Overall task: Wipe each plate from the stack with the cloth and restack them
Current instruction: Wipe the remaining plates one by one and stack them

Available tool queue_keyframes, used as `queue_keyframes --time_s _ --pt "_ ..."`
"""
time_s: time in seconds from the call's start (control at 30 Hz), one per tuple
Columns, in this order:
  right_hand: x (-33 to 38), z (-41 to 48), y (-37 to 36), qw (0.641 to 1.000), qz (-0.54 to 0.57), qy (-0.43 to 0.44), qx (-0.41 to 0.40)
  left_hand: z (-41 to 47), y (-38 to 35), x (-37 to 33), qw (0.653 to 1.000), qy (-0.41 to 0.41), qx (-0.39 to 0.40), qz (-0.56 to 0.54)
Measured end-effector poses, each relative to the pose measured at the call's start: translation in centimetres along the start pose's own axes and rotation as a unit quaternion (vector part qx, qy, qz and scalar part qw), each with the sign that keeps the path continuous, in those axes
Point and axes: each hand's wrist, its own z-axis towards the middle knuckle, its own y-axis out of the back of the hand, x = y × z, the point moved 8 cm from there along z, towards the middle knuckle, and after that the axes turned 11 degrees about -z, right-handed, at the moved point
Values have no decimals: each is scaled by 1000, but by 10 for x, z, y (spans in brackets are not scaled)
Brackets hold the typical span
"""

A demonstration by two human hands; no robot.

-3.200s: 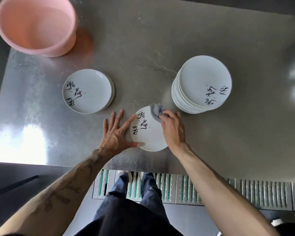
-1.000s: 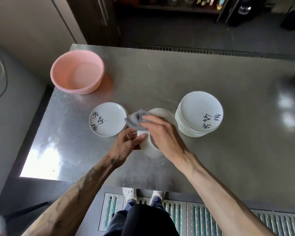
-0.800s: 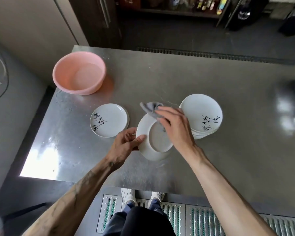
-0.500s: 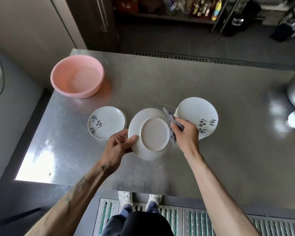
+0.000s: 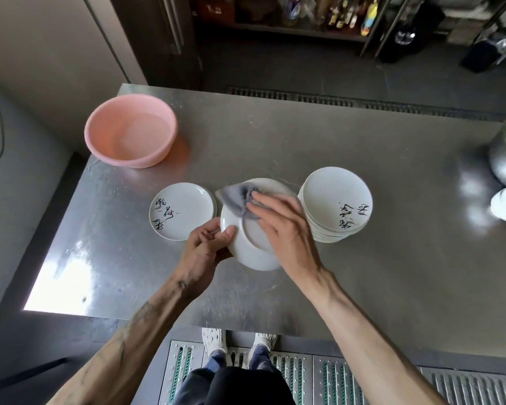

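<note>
Now, with the left hand [image 5: 202, 247] pinching the rim of the upturned plate [image 5: 254, 255], held just left of the tall stack [image 5: 333, 197], press the cloth [image 5: 236, 199] under the flat, outstretched right hand [image 5: 284, 226] and sweep the whole underside, rim included.

The counter [image 5: 362, 258] is brushed stainless steel, dull grey and finely scratched, with a bright patch of glare at its near left corner. The basin [image 5: 146, 160] at the far left is smooth pink plastic with a soft sheen. The upturned plate [image 5: 254, 252], the left stack [image 5: 184, 209] and the right stack [image 5: 333, 197] are glossy white glazed ceramic, the stacks' top faces lettered in black brushwork. The cloth [image 5: 235, 198] is grey, matt, crumpled fabric. At the far right a bowl [image 5: 500, 162] is polished metal. The floor grating [image 5: 333, 381] is ridged metal.
</note>
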Motion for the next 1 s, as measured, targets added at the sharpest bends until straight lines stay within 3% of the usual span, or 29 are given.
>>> queue_keyframes --time_s 0.1,0.17,0.4,0.57,0.77,0.9,1.0 --pt "-41 3 9 991 -28 -127 -44 2 1 -5 1000 -5 -11 -10" --pt "-47 0 8 984 -18 -167 -56 3 0 -6 1000 -8 -15 -10" --pt "14 -14 -19 999 24 -23 17 6 -3 -3 999 -15 -2 -29" --pt "-43 -5 -1 989 -19 -148 -11 7 9 -5 999 -18 -26 -14" --pt "13 -26 -22 998 40 -37 31 8 2 -2 1000 -22 -7 -10" --pt "-37 -18 -9 985 24 -172 10 8 8 -3 999 -23 -25 -1" --pt "-7 -23 -19 994 27 -105 32 11 4 -3 999 -26 -24 -13"
